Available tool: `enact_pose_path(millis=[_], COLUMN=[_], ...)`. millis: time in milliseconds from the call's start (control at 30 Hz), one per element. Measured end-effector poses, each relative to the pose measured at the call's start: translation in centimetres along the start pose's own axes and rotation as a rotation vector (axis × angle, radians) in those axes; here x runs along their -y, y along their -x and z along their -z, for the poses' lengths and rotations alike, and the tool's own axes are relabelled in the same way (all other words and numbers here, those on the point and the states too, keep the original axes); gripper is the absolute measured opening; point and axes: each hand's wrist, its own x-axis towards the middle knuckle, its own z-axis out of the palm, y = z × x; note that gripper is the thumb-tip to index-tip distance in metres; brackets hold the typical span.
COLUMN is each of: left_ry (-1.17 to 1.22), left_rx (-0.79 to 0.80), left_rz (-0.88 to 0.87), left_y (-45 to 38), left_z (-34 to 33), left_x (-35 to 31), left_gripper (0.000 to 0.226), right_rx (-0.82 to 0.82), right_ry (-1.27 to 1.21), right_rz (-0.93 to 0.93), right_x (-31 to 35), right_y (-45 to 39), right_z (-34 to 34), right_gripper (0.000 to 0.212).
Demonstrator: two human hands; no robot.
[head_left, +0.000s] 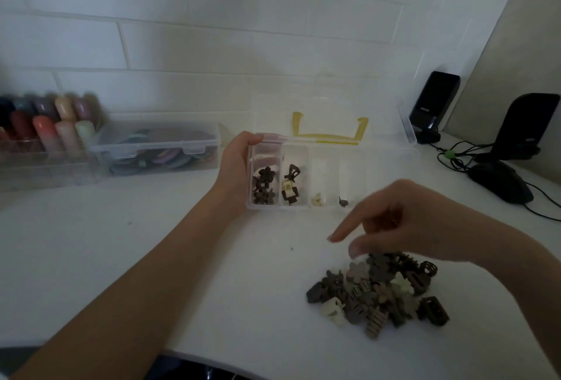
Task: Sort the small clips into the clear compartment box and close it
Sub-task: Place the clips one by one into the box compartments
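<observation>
A clear compartment box [331,209] lies open on the white desk, its lid [331,106] with a yellow handle leaning back against the wall. My left hand [235,167] grips the box's left end. Dark flower clips [263,187] fill the leftmost compartment. The one beside it holds dark and cream clips [290,185]. A cream clip [317,199] and a small dark clip [343,202] lie singly in the two compartments further right. A pile of brown, grey and cream clips [379,291] sits near the desk's front. My right hand [403,222] hovers just above the pile, fingers apart, holding nothing.
A closed clear box of coloured discs [158,149] and a clear tray of coloured tubes [45,127] stand at the back left. Two black speakers [432,106] [525,124], a dark mouse [501,179] and cables [449,155] crowd the right. The desk's front edge [212,361] curves near me.
</observation>
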Motion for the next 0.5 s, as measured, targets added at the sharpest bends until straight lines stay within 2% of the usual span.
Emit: enact_pose_path(millis=[167, 300, 500], left_ry=[-0.001, 0.013, 0.015], left_rx=[0.009, 0.017, 0.021], left_rz=[-0.019, -0.035, -0.026], left_y=[0.1, 0.1, 0.0], left_z=[0.0, 0.1, 0.3], left_x=[0.1, 0.1, 0.2], left_gripper=[0.035, 0.032, 0.037], right_rx=[0.112, 0.089, 0.026], right_ry=[0.148, 0.23, 0.288], right_rz=[-0.113, -0.098, -0.048], right_x=[-0.5, -0.8, -1.1], right_y=[0.5, 0.5, 0.2], right_z=[-2.0, -2.8, -3.2], right_gripper=[0.037, 0.023, 0.019])
